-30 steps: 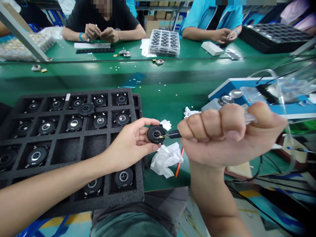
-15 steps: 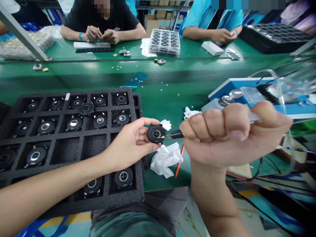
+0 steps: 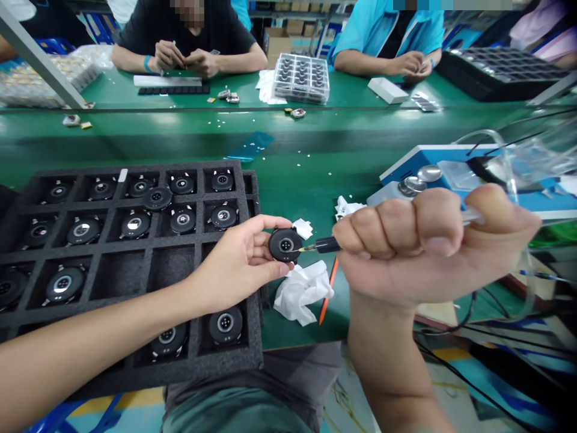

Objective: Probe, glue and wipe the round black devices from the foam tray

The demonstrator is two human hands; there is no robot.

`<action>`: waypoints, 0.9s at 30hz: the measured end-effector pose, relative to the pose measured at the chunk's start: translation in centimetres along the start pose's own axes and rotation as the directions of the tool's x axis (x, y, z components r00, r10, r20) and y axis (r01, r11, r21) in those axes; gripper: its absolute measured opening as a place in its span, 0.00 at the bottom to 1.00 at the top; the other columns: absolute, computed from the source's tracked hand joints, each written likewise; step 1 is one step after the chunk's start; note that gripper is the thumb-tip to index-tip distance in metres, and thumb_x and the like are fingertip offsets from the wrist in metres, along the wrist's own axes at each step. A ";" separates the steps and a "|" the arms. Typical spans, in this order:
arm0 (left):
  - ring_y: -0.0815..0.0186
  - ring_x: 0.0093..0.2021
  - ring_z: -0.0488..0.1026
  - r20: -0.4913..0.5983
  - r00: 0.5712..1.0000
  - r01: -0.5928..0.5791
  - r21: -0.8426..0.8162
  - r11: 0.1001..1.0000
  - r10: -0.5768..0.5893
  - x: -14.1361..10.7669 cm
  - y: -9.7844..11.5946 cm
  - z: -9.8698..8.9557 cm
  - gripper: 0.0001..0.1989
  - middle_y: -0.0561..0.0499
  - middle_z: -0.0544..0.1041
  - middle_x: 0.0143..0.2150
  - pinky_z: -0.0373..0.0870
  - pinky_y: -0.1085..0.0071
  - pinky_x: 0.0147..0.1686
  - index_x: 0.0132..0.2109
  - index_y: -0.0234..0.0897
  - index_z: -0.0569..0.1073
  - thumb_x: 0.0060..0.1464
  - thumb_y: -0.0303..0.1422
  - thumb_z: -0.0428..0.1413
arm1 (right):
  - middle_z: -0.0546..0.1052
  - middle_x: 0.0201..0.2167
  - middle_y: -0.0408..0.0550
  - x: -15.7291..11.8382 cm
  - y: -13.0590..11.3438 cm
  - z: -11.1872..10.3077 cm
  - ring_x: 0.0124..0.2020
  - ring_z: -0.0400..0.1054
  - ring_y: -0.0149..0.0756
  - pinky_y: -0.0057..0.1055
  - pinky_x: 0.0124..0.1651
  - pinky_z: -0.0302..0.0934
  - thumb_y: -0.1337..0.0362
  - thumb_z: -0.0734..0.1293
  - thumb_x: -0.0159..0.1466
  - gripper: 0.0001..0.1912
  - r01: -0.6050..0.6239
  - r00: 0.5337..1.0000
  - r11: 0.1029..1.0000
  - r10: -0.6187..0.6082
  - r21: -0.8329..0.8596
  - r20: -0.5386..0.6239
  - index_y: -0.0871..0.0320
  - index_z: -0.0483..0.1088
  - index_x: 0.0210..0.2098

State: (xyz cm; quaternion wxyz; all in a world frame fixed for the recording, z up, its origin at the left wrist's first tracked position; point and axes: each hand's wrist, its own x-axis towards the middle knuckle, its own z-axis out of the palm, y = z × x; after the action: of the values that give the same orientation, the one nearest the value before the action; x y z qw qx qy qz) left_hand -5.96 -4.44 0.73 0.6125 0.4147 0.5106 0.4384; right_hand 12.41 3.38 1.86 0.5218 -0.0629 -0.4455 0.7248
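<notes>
A round black watch body [image 3: 283,236] is held by its edge between the fingers and thumb of my left hand [image 3: 252,255], its ringed sensor face toward the camera. My right hand [image 3: 419,246] is wrapped round a dispensing syringe [image 3: 325,244] with a black front end. The syringe's thin needle tip points left and lies at the right part of the watch body's face; whether it touches cannot be told. Under my left forearm, a black foam tray [image 3: 252,355] holds several similar watch bodies in its compartments. One more watch body [image 3: 157,198] rests across the dividers.
Crumpled white tissue [image 3: 303,291] and an orange stick [image 3: 329,291] lie below the watch body. A blue-and-white machine [image 3: 406,165] with tubing and cables stands at the right. Across the green table [image 3: 297,135], two people work near a clear compartment box [image 3: 301,78].
My right hand and the syringe have shifted slightly right, the needle tip moving a little toward the watch body's right edge. My left hand has stayed in place.
</notes>
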 end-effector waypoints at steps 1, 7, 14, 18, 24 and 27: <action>0.65 0.40 0.81 0.000 1.000 -0.001 0.002 1.000 0.001 0.0 0.0 0.0 0.25 0.51 0.81 0.40 0.77 0.67 0.44 0.53 0.36 0.71 0.48 0.21 0.66 | 0.41 0.11 0.35 0.0 0.0 0.0 0.15 0.33 0.25 0.32 0.19 0.41 0.52 0.68 0.66 0.34 0.000 1.000 1.000 0.000 -0.003 -0.008 0.56 0.46 0.14; 0.66 0.40 0.81 -0.003 1.000 -0.003 -0.001 1.000 0.003 0.0 0.0 0.0 0.25 0.51 0.81 0.40 0.77 0.67 0.45 0.53 0.36 0.70 0.48 0.20 0.66 | 0.41 0.11 0.35 0.0 -0.2 -0.1 0.14 0.33 0.26 0.31 0.19 0.41 0.52 0.68 0.65 0.33 0.009 0.999 0.999 -0.011 -0.043 -0.038 0.57 0.47 0.13; 0.65 0.40 0.81 -0.004 1.000 0.004 0.014 1.000 -0.004 0.0 0.1 0.1 0.25 0.50 0.81 0.40 0.77 0.67 0.45 0.53 0.35 0.70 0.48 0.21 0.66 | 0.39 0.12 0.34 0.2 -0.4 0.2 0.15 0.32 0.26 0.31 0.18 0.39 0.55 0.70 0.64 0.34 0.010 0.999 0.999 -0.013 -0.049 -0.048 0.57 0.45 0.14; 0.65 0.40 0.81 -0.001 1.000 0.002 0.015 1.000 -0.002 -0.1 0.1 0.0 0.25 0.50 0.81 0.41 0.77 0.67 0.45 0.53 0.36 0.71 0.48 0.21 0.66 | 0.38 0.12 0.34 0.2 -0.4 0.2 0.15 0.32 0.26 0.31 0.18 0.38 0.54 0.70 0.64 0.34 0.024 0.999 0.998 -0.027 -0.063 -0.042 0.57 0.45 0.14; 0.66 0.40 0.81 -0.002 1.000 -0.002 0.007 1.000 0.002 0.0 0.0 0.0 0.25 0.51 0.81 0.40 0.77 0.67 0.45 0.53 0.35 0.70 0.48 0.21 0.66 | 0.39 0.13 0.34 0.2 -0.3 0.0 0.16 0.33 0.25 0.31 0.19 0.39 0.53 0.69 0.66 0.35 0.028 0.999 1.000 -0.028 -0.013 -0.032 0.57 0.44 0.15; 0.66 0.40 0.81 -0.004 1.000 0.001 0.012 1.000 -0.001 0.1 0.0 0.1 0.26 0.50 0.81 0.40 0.77 0.68 0.45 0.53 0.35 0.70 0.48 0.21 0.66 | 0.40 0.13 0.34 0.1 -0.2 -0.1 0.16 0.33 0.25 0.31 0.19 0.39 0.54 0.68 0.67 0.34 0.036 0.999 0.999 -0.036 -0.003 -0.033 0.57 0.44 0.15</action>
State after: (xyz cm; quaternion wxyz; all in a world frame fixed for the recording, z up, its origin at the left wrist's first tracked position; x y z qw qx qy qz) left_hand -5.87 -4.38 0.75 0.6092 0.4170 0.5147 0.4359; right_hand 12.59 3.56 2.01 0.5421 -0.0675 -0.4388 0.7134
